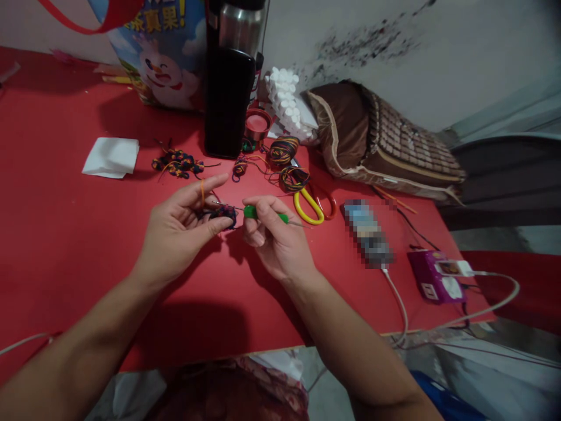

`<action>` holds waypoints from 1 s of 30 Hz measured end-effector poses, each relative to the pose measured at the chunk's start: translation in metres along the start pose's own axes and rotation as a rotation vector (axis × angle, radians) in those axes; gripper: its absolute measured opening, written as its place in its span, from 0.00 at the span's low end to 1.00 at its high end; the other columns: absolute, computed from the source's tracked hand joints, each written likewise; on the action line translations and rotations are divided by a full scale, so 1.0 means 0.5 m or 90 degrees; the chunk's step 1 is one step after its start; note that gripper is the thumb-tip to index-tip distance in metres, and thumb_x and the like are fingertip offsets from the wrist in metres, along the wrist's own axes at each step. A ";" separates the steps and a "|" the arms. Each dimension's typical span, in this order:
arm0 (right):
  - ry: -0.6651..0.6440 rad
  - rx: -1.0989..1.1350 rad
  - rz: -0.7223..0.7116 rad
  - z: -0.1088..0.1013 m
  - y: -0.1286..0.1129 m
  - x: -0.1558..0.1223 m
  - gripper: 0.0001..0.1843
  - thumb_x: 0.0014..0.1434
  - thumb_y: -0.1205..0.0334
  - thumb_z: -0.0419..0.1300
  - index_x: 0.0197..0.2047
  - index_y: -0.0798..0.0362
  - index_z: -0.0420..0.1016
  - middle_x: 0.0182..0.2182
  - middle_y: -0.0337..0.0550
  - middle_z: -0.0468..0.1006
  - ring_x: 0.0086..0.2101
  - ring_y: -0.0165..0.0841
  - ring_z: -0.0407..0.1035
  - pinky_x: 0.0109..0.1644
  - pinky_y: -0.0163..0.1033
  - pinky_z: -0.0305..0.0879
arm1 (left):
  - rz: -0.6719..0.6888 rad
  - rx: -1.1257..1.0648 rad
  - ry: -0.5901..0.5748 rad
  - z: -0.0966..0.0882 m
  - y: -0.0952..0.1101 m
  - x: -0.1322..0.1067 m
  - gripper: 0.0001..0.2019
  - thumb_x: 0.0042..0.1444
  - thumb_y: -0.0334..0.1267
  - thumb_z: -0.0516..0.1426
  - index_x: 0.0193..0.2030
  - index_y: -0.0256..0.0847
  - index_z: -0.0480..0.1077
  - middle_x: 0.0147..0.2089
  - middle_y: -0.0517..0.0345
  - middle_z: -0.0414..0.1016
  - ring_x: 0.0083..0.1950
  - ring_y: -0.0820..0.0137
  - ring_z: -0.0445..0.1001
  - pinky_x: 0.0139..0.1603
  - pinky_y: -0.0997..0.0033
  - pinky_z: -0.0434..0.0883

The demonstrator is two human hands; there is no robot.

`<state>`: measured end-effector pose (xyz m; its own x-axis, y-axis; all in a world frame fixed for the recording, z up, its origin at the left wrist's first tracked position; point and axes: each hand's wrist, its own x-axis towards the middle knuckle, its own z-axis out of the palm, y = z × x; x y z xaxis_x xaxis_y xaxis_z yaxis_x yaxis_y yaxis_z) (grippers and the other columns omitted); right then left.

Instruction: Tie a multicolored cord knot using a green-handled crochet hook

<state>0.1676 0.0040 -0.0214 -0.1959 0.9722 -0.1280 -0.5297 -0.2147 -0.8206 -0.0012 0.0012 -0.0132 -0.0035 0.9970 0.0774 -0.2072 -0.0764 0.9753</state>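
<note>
My left hand (177, 225) pinches a small dark multicoloured crochet piece (225, 217) between thumb and fingers. A strand of orange yarn (203, 192) loops round its raised index finger. In my right hand (278, 234) is a crochet hook (249, 211) with a green handle, its thin metal tip pointing left and meeting the top of the crochet piece. Whether yarn sits on the hook is too small to tell. Balls of dark variegated yarn (284, 151) lie beyond the hands, with loose strands around them. A finished-looking bunch of knotted yarn pieces (177, 163) rests to the left.
Scissors (309, 206) with yellow and red handles lie right of my hands. Farther right are a phone (367, 234) on a white cable and a purple box (432, 276). A black upright phone-like slab (230, 104), printed bag (162, 58) and brown cushion (381, 131) line the back.
</note>
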 end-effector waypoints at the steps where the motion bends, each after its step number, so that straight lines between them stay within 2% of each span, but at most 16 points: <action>1: 0.001 -0.002 -0.002 0.000 -0.002 0.000 0.15 0.58 0.49 0.76 0.41 0.49 0.84 0.23 0.30 0.75 0.20 0.21 0.56 0.24 0.30 0.56 | 0.002 -0.012 -0.004 0.000 -0.002 0.001 0.26 0.50 0.25 0.73 0.55 0.48 0.85 0.37 0.61 0.80 0.40 0.73 0.80 0.43 0.77 0.80; 6: 0.005 -0.035 -0.005 0.000 -0.003 -0.001 0.15 0.59 0.48 0.74 0.41 0.49 0.83 0.23 0.30 0.74 0.19 0.22 0.56 0.24 0.31 0.56 | -0.021 -0.003 0.001 0.000 0.001 -0.004 0.24 0.52 0.28 0.73 0.56 0.51 0.85 0.37 0.59 0.82 0.39 0.71 0.80 0.40 0.74 0.81; 9: 0.010 -0.080 -0.046 0.001 0.001 -0.007 0.13 0.63 0.48 0.71 0.42 0.49 0.82 0.23 0.30 0.74 0.20 0.22 0.58 0.25 0.31 0.59 | -0.017 0.005 0.018 0.002 0.009 -0.009 0.24 0.55 0.29 0.71 0.58 0.52 0.84 0.37 0.60 0.81 0.39 0.71 0.80 0.40 0.73 0.82; 12: 0.011 -0.158 -0.129 0.004 0.008 -0.018 0.12 0.69 0.49 0.67 0.46 0.47 0.83 0.25 0.31 0.75 0.21 0.23 0.62 0.27 0.32 0.62 | -0.005 0.030 0.050 0.005 0.012 -0.011 0.29 0.54 0.27 0.71 0.63 0.51 0.82 0.36 0.62 0.80 0.39 0.73 0.79 0.43 0.75 0.81; 14: 0.016 -0.243 -0.213 0.007 0.014 -0.027 0.10 0.71 0.51 0.66 0.48 0.47 0.83 0.27 0.32 0.77 0.23 0.24 0.66 0.29 0.33 0.66 | 0.011 0.041 0.072 0.010 0.007 -0.013 0.31 0.53 0.28 0.72 0.64 0.49 0.81 0.35 0.62 0.81 0.37 0.74 0.79 0.42 0.78 0.80; 16: 0.026 -0.351 -0.306 0.010 0.018 -0.034 0.08 0.73 0.55 0.65 0.49 0.46 0.84 0.32 0.35 0.82 0.28 0.26 0.72 0.35 0.35 0.71 | 0.036 0.034 0.081 0.017 0.000 -0.015 0.31 0.54 0.29 0.73 0.65 0.48 0.80 0.35 0.62 0.82 0.35 0.75 0.78 0.38 0.80 0.79; 19: 0.036 -0.471 -0.405 0.015 0.023 -0.040 0.08 0.74 0.60 0.62 0.51 0.45 0.83 0.41 0.40 0.86 0.39 0.31 0.79 0.46 0.40 0.77 | 0.053 -0.001 0.055 0.026 -0.004 -0.018 0.29 0.55 0.27 0.71 0.64 0.46 0.81 0.35 0.62 0.83 0.34 0.77 0.78 0.38 0.81 0.79; 21: 0.040 -0.502 -0.435 0.016 0.025 -0.042 0.09 0.75 0.59 0.61 0.52 0.45 0.83 0.43 0.41 0.87 0.42 0.33 0.80 0.48 0.42 0.79 | 0.021 -0.028 0.030 0.028 0.000 -0.018 0.28 0.56 0.24 0.69 0.63 0.45 0.81 0.35 0.62 0.83 0.34 0.77 0.79 0.39 0.81 0.79; 26: 0.025 -0.476 -0.438 0.010 0.027 -0.044 0.12 0.75 0.52 0.61 0.55 0.44 0.82 0.44 0.42 0.86 0.40 0.34 0.80 0.47 0.44 0.80 | -0.116 -0.124 -0.004 0.013 0.017 -0.008 0.32 0.54 0.26 0.71 0.66 0.43 0.78 0.34 0.64 0.80 0.33 0.76 0.79 0.38 0.80 0.79; 28: 0.017 -0.443 -0.408 0.007 0.025 -0.043 0.14 0.74 0.50 0.62 0.57 0.43 0.82 0.44 0.43 0.86 0.38 0.34 0.80 0.46 0.44 0.80 | -0.125 -0.136 -0.007 0.007 0.022 -0.004 0.31 0.55 0.26 0.71 0.66 0.44 0.78 0.35 0.63 0.80 0.35 0.76 0.79 0.41 0.79 0.79; 30: 0.010 -0.421 -0.388 0.005 0.021 -0.042 0.14 0.74 0.49 0.62 0.57 0.44 0.82 0.42 0.42 0.86 0.35 0.32 0.79 0.43 0.43 0.80 | -0.090 -0.127 -0.016 0.005 0.023 -0.003 0.30 0.55 0.25 0.71 0.65 0.47 0.79 0.35 0.64 0.80 0.35 0.75 0.79 0.41 0.78 0.79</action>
<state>0.1642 -0.0190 -0.0260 -0.0220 0.9020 0.4312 0.0461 0.4318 -0.9008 -0.0012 -0.0012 -0.0019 0.0632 0.9968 -0.0498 -0.3937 0.0708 0.9165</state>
